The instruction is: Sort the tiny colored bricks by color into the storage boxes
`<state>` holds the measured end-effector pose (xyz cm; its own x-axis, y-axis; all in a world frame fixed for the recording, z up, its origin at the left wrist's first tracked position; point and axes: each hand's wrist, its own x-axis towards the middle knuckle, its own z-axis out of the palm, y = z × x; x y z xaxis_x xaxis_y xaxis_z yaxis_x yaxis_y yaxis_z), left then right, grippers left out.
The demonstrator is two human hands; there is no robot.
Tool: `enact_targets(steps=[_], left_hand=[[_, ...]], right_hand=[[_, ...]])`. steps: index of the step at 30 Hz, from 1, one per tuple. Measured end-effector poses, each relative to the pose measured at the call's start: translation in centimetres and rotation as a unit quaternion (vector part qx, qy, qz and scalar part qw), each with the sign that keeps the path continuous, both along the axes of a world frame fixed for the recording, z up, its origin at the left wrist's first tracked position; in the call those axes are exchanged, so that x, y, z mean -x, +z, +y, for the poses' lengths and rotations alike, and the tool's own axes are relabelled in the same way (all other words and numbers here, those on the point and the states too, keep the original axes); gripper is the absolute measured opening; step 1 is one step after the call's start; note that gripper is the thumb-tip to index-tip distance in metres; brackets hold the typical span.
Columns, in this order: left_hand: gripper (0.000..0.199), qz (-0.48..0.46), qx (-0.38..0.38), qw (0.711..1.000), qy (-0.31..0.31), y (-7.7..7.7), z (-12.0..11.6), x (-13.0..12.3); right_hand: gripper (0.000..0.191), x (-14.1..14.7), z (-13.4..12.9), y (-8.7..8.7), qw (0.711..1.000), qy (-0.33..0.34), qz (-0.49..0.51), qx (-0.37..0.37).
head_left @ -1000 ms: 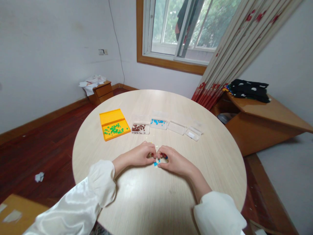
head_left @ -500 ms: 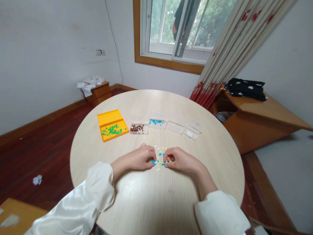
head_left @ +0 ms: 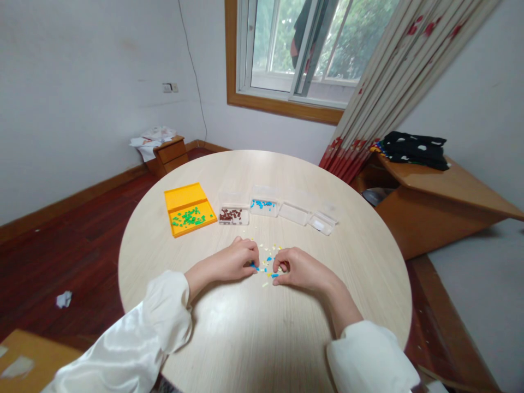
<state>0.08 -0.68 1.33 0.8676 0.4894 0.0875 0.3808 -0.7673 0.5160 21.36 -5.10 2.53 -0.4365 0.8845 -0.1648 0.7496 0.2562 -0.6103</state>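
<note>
Small blue, yellow and pale pieces lie scattered on the round table between my hands, among them a blue piece (head_left: 269, 258) near the middle. My left hand (head_left: 238, 260) rests on the table with curled fingers; a blue piece (head_left: 254, 267) shows at its thumb and fingertips. Opposite it, my right hand (head_left: 295, 266) is also curled, its thumb beside another blue piece (head_left: 274, 276). Whether that piece is gripped or merely touched is too small to tell. Fingers partly cover the pieces beneath both hands.
Beyond my hands stand an open yellow case (head_left: 186, 196) with green pieces, a clear box (head_left: 244, 216) of brown pieces, another clear box (head_left: 264, 212) of blue pieces, and two more clear boxes (head_left: 293, 214) (head_left: 323, 224) to the right. The table (head_left: 254, 338) is round.
My left hand has shifted slightly left and up, away from the scattered pieces. The right hand stays almost in place, with its fingertips moved a little.
</note>
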Motion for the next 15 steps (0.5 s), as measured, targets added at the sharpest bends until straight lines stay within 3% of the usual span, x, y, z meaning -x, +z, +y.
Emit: enact_targets(steps=[10, 15], left_hand=[[0.014, 0.011, -0.008, 1.000, 0.021, 0.3, 0.6, 0.4], [0.008, 0.017, -0.012, 1.000, 0.004, 0.3, 0.6, 0.4]], right_hand=[[0.004, 0.8, -0.3, 0.6, 1.000, 0.003, -0.019, -0.005], [0.011, 1.1, -0.5, 0.7, 1.000, 0.007, -0.017, -0.021]])
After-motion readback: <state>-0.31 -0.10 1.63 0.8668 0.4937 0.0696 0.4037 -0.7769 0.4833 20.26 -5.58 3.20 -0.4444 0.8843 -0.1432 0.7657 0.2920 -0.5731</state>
